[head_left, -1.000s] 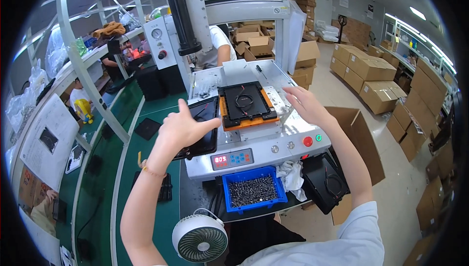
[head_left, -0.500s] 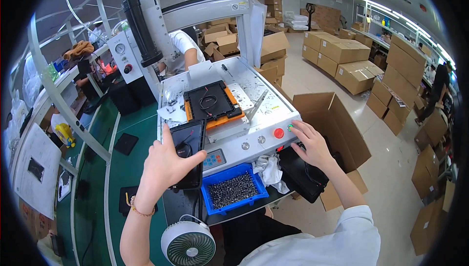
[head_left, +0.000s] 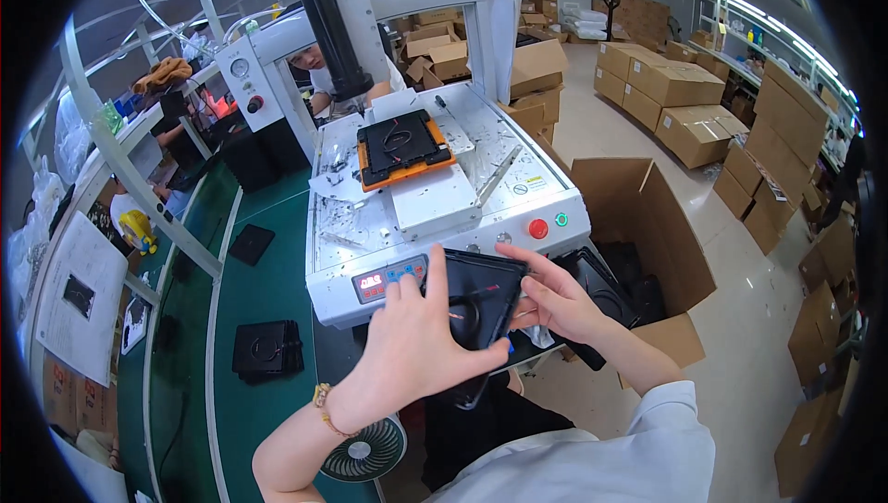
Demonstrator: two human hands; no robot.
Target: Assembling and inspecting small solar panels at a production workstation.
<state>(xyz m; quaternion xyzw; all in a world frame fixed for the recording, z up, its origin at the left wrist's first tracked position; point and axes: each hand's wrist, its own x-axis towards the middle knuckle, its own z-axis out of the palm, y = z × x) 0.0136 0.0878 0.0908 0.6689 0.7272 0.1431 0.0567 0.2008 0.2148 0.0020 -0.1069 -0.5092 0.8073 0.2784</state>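
Observation:
Held in front of the machine is a black plastic case half (head_left: 490,286), a shallow rectangular shell with a thin cable inside, tilted. My left hand (head_left: 412,346) grips it from the left, thumb and index finger spread along it. At its right corner, the fingers of my right hand (head_left: 560,304) close on the edge. Behind them, on the white benchtop gantry machine (head_left: 324,272), a similar black case part (head_left: 398,138) with a coiled cable rests in an orange fixture (head_left: 407,175). The machine's black cylinder (head_left: 333,36) hangs behind the fixture.
A red button (head_left: 537,228) and a green-ringed button (head_left: 561,219) sit on the machine's front. Stacked black parts (head_left: 266,349) lie on the green bench at left. An open carton (head_left: 657,216) stands at right, and a small fan (head_left: 365,447) below. Another person (head_left: 324,78) is behind the machine.
My right hand has left the green button and taken the case half's corner. My left hand has carried the case half rightward. The orange fixture has slid back toward the gantry.

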